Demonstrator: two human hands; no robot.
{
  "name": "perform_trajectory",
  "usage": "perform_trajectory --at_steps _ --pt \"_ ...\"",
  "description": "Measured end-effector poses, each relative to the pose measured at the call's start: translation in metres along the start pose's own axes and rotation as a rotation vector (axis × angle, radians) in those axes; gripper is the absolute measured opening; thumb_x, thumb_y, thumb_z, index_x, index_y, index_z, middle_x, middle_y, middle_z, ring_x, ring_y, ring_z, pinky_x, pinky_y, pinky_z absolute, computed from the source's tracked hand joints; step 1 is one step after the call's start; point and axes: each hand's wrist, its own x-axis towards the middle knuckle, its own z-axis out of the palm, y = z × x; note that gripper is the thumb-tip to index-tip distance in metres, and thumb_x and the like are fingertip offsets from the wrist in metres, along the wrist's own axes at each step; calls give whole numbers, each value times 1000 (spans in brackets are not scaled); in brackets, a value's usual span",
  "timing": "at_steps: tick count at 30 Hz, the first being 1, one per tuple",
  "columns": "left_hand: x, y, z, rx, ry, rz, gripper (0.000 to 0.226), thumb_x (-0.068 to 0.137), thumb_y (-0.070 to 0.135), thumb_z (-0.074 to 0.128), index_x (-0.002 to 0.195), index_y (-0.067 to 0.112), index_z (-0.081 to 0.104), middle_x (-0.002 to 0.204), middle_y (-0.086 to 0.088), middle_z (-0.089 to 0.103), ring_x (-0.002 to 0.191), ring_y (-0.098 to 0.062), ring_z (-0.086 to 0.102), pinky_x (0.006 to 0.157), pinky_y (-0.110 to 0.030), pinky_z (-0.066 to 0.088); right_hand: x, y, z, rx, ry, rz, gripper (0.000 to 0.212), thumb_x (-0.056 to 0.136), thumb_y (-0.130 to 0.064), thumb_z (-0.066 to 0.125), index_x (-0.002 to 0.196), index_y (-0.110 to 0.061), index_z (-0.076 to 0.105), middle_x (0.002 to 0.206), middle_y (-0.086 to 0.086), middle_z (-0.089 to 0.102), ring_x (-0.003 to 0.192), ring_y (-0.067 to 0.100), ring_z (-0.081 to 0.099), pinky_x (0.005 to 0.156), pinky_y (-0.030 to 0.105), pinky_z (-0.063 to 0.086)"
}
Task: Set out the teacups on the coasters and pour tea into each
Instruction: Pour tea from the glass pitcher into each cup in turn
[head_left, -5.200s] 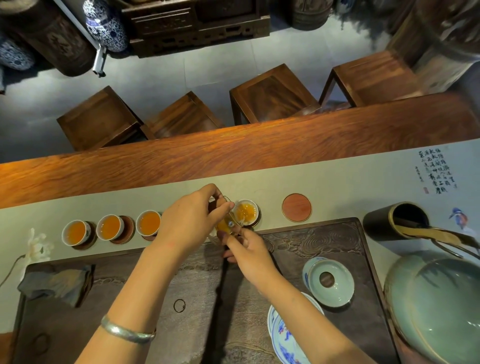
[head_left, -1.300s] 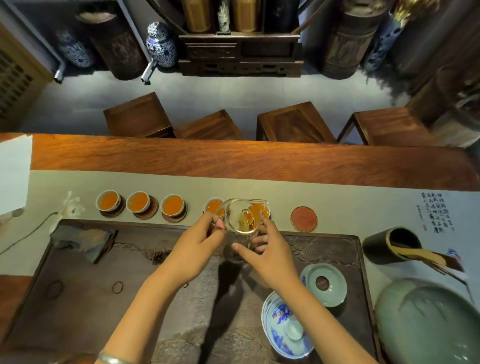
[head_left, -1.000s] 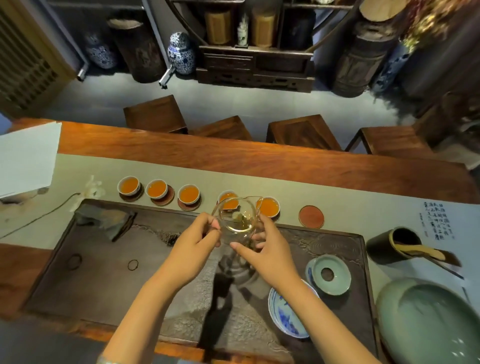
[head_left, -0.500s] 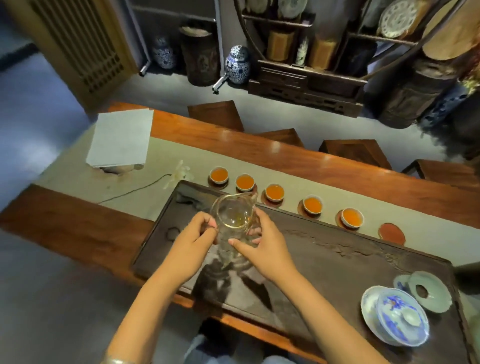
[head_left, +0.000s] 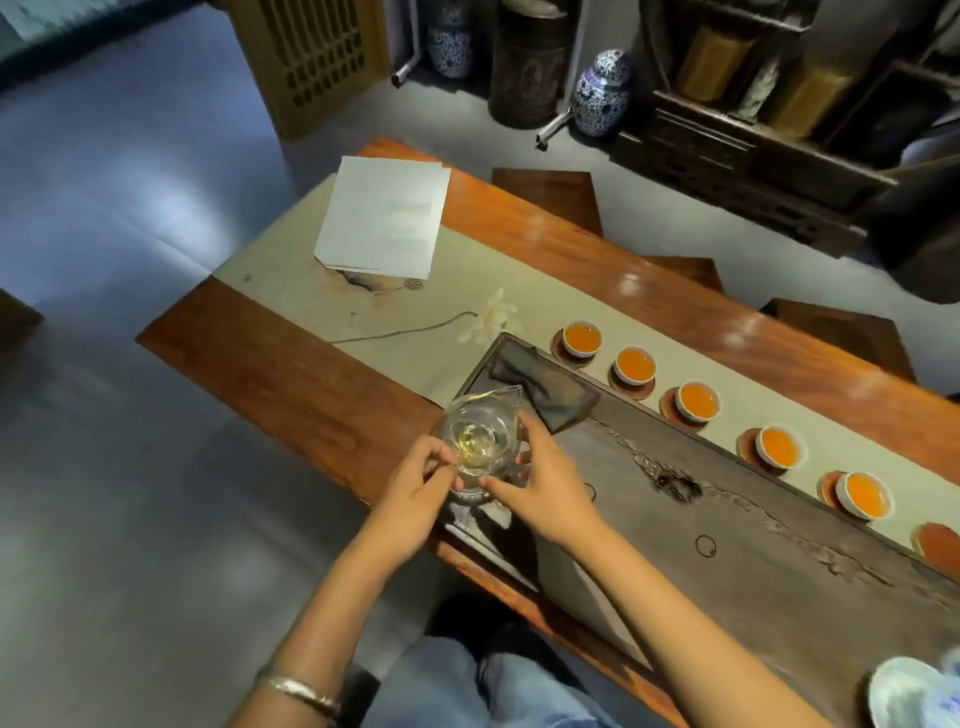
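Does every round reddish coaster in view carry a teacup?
No: five white teacups of orange tea sit on coasters, but the reddish coaster at the right edge is bare.

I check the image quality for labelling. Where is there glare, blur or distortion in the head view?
Head view: bright glare streaks on the polished wooden table; the glass pitcher reads soft between both hands; the paper sheets are washed out, text unreadable; wide-angle bending at the edges; floor dim and bluish.

A tea room or tea shop. A long wooden table (head_left: 322, 395) carries a carved tea tray (head_left: 753, 519) and filled teacups (head_left: 698, 400). Blue-and-white jars (head_left: 602, 93) and a dark shelf (head_left: 753, 156) fill the upper right.
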Motion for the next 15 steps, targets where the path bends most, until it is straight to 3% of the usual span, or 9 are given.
perform_trajectory --at_steps 2,6,8,10,13,15 --pt "4 -4 5 -6 -25 -20 24 95 4 49 85 26 53 79 -1 65 84 -13 62 83 -30 45 4 5 0 5 -15 -7 80 79 -24 80 144 -28 35 130 -11 52 121 17 56 96 31 50" --pt "14 -9 14 -16 -63 -98 21 94 6 51 84 25 52 90 -12 67 87 -14 60 78 -30 42 13 13 -1 -23 -56 10 78 77 -29 81 143 -19 41 124 -14 51 112 2 50 84 0 37" --pt "20 -12 16 -24 -75 -117 21 95 5 49 85 23 51 86 -7 66 84 -14 59 75 -29 41 17 17 -1 -36 -59 37 78 77 -26 81 143 -16 41 128 -8 53 114 2 47 86 1 34" --pt "25 -13 18 -25 -85 -124 21 96 4 48 87 23 51 85 -5 65 82 -15 58 76 -29 42 20 21 -1 -45 -51 60 79 77 -23 82 143 -14 40 133 -1 54 118 7 48 92 14 37" --pt "30 -16 20 -21 -86 -133 21 96 3 47 88 21 52 85 -4 66 91 -19 63 93 -35 44 25 25 0 -49 -61 79 81 76 -26 83 143 -14 39 136 1 54 120 12 51 96 21 41" --pt "31 -19 19 -20 -88 -138 20 96 2 46 89 20 52 84 -2 67 92 -19 64 97 -37 44 27 26 2 -53 -67 86 81 75 -27 83 143 -15 40 137 3 55 122 17 54 98 26 45"
